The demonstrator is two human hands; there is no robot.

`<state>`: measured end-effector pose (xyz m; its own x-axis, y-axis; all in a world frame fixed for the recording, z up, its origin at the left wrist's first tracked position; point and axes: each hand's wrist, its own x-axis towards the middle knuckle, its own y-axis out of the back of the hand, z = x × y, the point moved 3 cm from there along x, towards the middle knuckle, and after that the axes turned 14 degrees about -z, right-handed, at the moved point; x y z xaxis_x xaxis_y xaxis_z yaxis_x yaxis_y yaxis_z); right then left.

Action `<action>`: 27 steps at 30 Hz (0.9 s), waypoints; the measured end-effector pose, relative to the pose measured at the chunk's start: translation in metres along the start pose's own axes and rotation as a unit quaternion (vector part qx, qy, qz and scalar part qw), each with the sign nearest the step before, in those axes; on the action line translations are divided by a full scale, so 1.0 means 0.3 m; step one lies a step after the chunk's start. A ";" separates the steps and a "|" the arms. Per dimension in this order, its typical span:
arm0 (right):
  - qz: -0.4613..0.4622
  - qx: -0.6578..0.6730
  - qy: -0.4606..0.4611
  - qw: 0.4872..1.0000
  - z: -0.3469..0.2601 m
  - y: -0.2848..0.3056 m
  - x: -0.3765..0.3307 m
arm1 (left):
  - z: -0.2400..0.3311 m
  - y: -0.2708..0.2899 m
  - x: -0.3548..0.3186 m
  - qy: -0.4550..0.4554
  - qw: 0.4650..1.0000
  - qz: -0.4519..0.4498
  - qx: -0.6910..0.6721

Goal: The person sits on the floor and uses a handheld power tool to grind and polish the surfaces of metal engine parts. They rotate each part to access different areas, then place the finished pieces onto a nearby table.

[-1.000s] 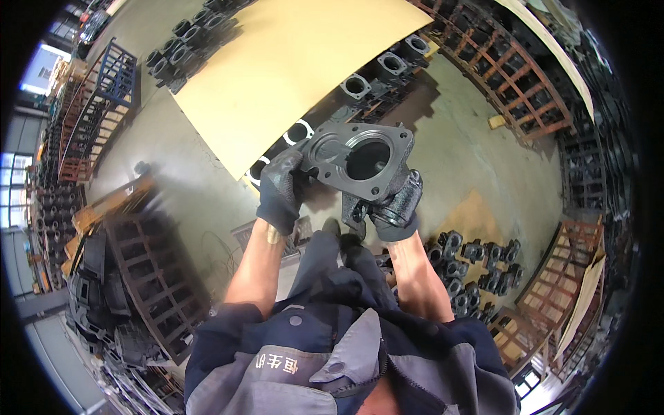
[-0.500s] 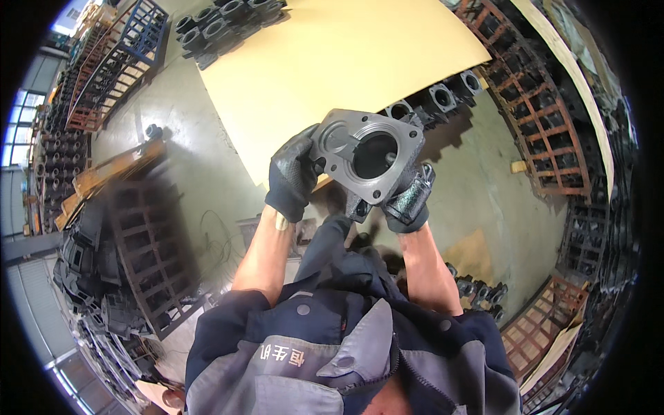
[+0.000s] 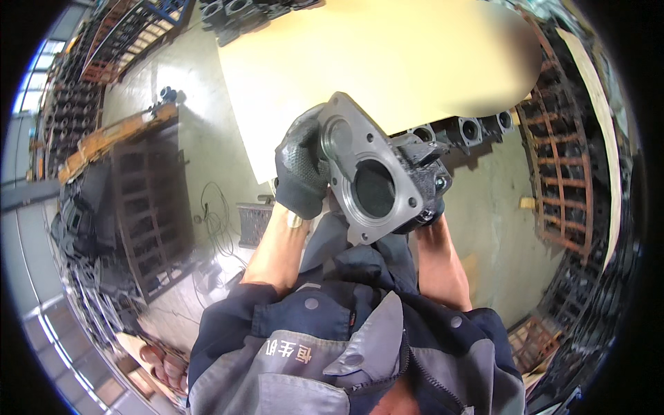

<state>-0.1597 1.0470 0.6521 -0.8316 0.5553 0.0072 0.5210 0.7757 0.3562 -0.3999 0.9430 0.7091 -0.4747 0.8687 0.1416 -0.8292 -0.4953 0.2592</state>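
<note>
A grey cast metal housing [image 3: 351, 171] is held up in front of me, tilted, with its machined flange face toward me. The face has a large round bore, a shallower round recess at its upper left and several bolt holes. My gloved left hand [image 3: 299, 171] is closed round its left edge by the recess. Behind the lower right side, my right hand [image 3: 434, 211] bears the rough dark body; most of its glove and its fingers are hidden by the part.
Beyond the housing spreads a pale yellow board [image 3: 297, 69]. Similar castings [image 3: 470, 130] line its near right edge, and more castings [image 3: 238, 15] sit at its far left. Rusty rack crates [image 3: 564, 187] stand at right, a dark crate [image 3: 152, 221] at left. A cable [image 3: 220, 225] lies on the floor.
The housing has been turned clockwise and tipped, so its dark right side now shows. My right hand has gone mostly out of sight behind it. The whole view has shifted.
</note>
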 end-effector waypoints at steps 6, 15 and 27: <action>-0.071 0.027 0.031 0.997 0.087 0.153 0.086 | 0.071 -0.143 0.034 0.062 0.990 0.068 -0.106; -0.140 0.023 0.057 0.988 0.165 0.264 0.074 | 0.115 -0.315 0.037 0.140 0.968 0.136 -0.160; -0.220 0.350 -0.149 0.898 0.160 0.287 0.251 | -0.141 -0.443 0.130 0.279 0.839 0.213 -0.416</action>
<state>-0.1683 1.1702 0.6384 -0.9524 0.1232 -0.2787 0.2347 0.8799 -0.4132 -0.3206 1.0423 0.6398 -0.6522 0.5891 -0.4770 -0.3590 -0.7943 -0.4902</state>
